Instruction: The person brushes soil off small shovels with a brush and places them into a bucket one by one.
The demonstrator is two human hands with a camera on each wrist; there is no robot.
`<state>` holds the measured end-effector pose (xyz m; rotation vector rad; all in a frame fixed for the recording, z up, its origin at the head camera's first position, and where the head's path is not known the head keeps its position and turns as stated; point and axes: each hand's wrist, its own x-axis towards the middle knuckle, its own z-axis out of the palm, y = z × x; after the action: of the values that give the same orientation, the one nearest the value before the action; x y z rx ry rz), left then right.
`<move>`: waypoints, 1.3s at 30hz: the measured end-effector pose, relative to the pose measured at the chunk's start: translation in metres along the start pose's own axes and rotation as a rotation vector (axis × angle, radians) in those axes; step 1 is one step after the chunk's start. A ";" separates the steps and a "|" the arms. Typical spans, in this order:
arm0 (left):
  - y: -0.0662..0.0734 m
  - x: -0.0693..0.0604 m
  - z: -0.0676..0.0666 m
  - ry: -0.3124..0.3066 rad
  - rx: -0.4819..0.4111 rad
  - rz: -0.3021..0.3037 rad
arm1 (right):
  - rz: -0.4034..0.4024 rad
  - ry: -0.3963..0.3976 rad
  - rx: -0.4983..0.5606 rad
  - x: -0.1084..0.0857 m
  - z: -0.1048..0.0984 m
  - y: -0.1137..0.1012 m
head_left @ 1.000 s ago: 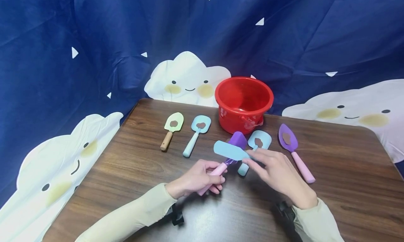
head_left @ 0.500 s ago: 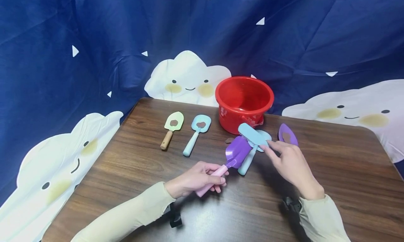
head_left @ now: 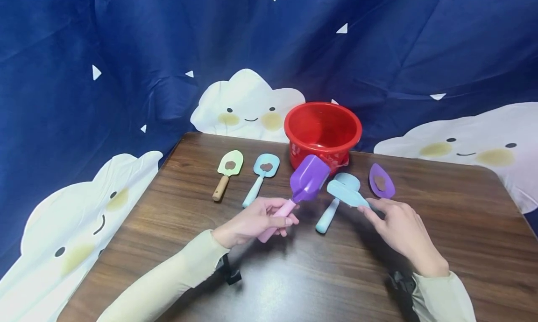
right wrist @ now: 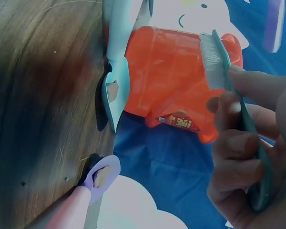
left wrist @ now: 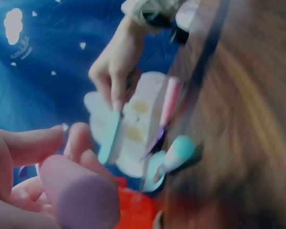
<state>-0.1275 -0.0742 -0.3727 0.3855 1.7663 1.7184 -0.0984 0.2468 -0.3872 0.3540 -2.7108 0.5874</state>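
Note:
My left hand (head_left: 254, 219) grips the pink handle of a purple toy shovel (head_left: 310, 177), blade raised and pointing away in front of the bucket. In the left wrist view the butt of that handle (left wrist: 83, 195) fills the lower left. My right hand (head_left: 405, 228) holds a light-blue brush (head_left: 346, 192) by its handle. The right wrist view shows its white bristles (right wrist: 212, 62) and the fingers wrapped around the handle. Beneath the brush lies a light-blue shovel (head_left: 327, 217) with a brown piece on its blade, visible in the right wrist view.
A red bucket (head_left: 322, 126) stands at the table's back edge. To the left lie a green shovel (head_left: 236, 157) with wooden handle and another light-blue shovel (head_left: 254, 191). A pointed purple shovel (head_left: 374, 172) lies right, its handle behind my right hand. Brown pieces sit on these blades.
The brush has moved right and toward me, away from the purple shovel. My left hand has lifted that shovel and shifted slightly left, its blade now in front of the bucket.

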 end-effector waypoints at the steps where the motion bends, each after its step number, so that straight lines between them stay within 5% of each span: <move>1: 0.002 0.002 -0.002 0.017 0.005 -0.001 | 0.001 0.003 -0.002 -0.001 0.000 0.001; 6: 0.022 0.013 -0.017 0.103 0.061 0.030 | 0.009 0.015 0.003 -0.003 -0.003 0.002; 16: 0.063 0.040 -0.044 0.164 0.267 0.155 | 0.008 0.036 0.004 -0.006 -0.006 0.002; 19: 0.067 0.052 -0.044 0.237 0.461 0.226 | 0.004 0.049 0.006 -0.007 -0.007 0.002; 23: 0.070 0.067 -0.040 0.406 0.740 0.302 | 0.004 0.057 0.017 -0.008 -0.009 0.000; 27: 0.070 0.077 -0.038 0.504 0.880 0.321 | 0.004 0.068 0.024 -0.008 -0.010 0.000; 39: 0.070 0.097 -0.036 0.549 0.944 0.450 | 0.007 0.117 0.038 -0.009 -0.013 0.006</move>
<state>-0.2380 -0.0363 -0.3298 0.8025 3.0501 1.1840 -0.0882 0.2589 -0.3817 0.3093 -2.5933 0.6415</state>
